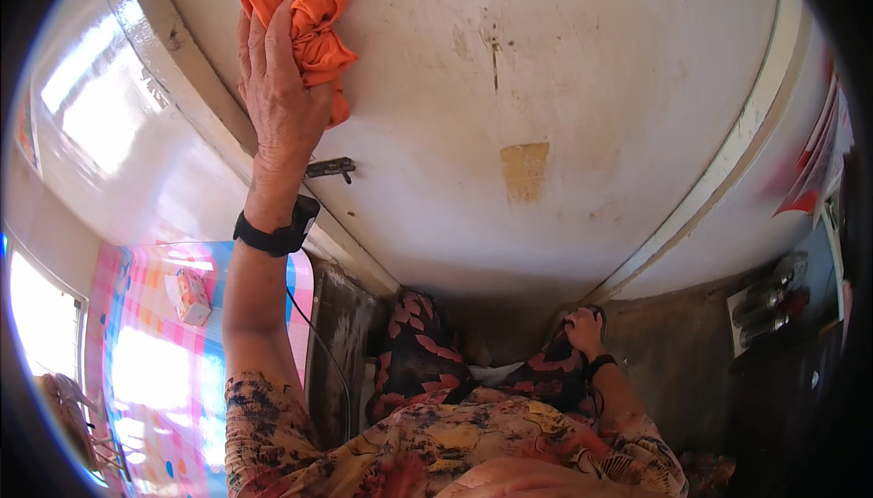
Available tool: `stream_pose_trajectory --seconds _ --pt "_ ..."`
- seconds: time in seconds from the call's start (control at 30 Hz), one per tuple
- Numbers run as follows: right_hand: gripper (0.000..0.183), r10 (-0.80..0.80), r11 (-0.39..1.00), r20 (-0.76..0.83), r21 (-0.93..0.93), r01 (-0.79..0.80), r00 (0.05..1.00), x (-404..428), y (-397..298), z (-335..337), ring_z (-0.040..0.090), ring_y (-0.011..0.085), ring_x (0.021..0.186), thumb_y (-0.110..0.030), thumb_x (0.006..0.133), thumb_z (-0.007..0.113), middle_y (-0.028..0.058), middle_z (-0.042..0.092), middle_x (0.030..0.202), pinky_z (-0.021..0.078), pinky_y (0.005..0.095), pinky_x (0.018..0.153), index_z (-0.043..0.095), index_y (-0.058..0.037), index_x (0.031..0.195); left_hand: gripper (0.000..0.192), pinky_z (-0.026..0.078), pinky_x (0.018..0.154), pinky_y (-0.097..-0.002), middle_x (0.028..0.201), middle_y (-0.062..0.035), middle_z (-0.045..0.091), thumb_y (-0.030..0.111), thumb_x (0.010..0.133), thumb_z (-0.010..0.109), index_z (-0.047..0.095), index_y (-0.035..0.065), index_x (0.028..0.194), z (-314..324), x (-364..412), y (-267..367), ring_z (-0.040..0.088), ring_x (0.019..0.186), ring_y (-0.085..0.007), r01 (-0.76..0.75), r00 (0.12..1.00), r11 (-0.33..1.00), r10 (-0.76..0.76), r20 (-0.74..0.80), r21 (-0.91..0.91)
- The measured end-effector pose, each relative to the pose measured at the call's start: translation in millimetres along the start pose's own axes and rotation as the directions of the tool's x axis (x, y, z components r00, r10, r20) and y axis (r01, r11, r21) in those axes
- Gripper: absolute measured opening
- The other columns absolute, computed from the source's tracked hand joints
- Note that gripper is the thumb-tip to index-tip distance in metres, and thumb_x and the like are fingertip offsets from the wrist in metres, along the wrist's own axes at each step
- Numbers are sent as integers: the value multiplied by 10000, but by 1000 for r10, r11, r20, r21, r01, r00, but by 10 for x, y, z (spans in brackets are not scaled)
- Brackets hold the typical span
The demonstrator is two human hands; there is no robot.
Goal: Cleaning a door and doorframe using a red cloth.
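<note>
My left hand (279, 65) is raised high at the upper left and presses a bunched orange cloth (319, 27) against a white door (423, 129). The fingers lie over the cloth's left part. Below that hand, a dark metal slide bolt (330, 168) sits at the door's left edge, partly behind my wrist. A black strap with a small box (279, 228) circles the wrist. Low down, my right hand (585, 331) rests on my knee in dark floral trousers (419, 361), with fingers apart and no object visible in it.
Brown stains and a tan patch (525, 170) mark the door. Its frame (723, 157) runs down the right side. To the left is a table with a checked plastic cover (211, 293) and a tissue pack (192, 295). Dark-looking jars (764, 307) and hanging papers (811, 164) are at right.
</note>
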State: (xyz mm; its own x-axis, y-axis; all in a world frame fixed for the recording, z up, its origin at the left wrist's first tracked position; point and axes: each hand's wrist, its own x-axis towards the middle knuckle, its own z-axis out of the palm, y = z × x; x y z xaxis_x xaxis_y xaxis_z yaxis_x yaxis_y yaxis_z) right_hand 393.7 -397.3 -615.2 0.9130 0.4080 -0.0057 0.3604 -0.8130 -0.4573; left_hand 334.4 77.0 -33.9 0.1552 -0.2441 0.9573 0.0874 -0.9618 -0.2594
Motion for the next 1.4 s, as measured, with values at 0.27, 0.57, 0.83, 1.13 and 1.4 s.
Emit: stream_pose_trajectory --seconds 0.27,0.57,0.83,1.13,1.4 --pt "260 -27 999 144 -21 31 989 61 -251 -124 493 335 1333 -234 844 643 123 675 1209 279 697 1102 750 -142 1063 760 259 1140 -586 1572 -106 416 63 760 738 499 182 1471 327 -586 1005 299 1516 -327 -181 893 961 250 374 -208" --pt "402 85 996 200 -34 -80 976 6 -294 -193 547 363 1292 -282 893 678 230 600 1328 447 380 1078 678 -110 1256 713 403 1081 -442 1502 -121 505 -1 758 708 544 163 1432 282 -1144 1371 427 1452 -286 -136 815 822 410 409 -554" --pt "826 -342 636 -243 651 414 908 313 -1865 -1793 380 331 1449 -218 928 697 156 311 1614 391 430 1126 225 -47 1585 719 507 965 -368 1294 -141 611 0 814 754 456 55 1466 90 -1246 1771 631 1130 -289 527 825 432 -55 562 -732" --pt "941 -489 343 -469 672 656 735 208 -3093 -2481 435 344 1388 -83 851 726 202 343 1564 403 425 1107 149 -16 1590 724 316 1169 -366 1527 -141 398 354 1033 498 187 -13 1575 -418 -1443 2186 398 1403 -230 762 407 -585 102 908 -276" --pt "787 -555 540 -777 -64 839 297 633 -3145 -2904 572 392 1177 -22 738 808 220 542 1367 469 433 1015 454 6 1439 1081 114 1248 -434 1693 -136 117 741 935 460 51 10 1618 -1042 -809 1894 88 1568 -263 820 513 -351 98 852 -453"
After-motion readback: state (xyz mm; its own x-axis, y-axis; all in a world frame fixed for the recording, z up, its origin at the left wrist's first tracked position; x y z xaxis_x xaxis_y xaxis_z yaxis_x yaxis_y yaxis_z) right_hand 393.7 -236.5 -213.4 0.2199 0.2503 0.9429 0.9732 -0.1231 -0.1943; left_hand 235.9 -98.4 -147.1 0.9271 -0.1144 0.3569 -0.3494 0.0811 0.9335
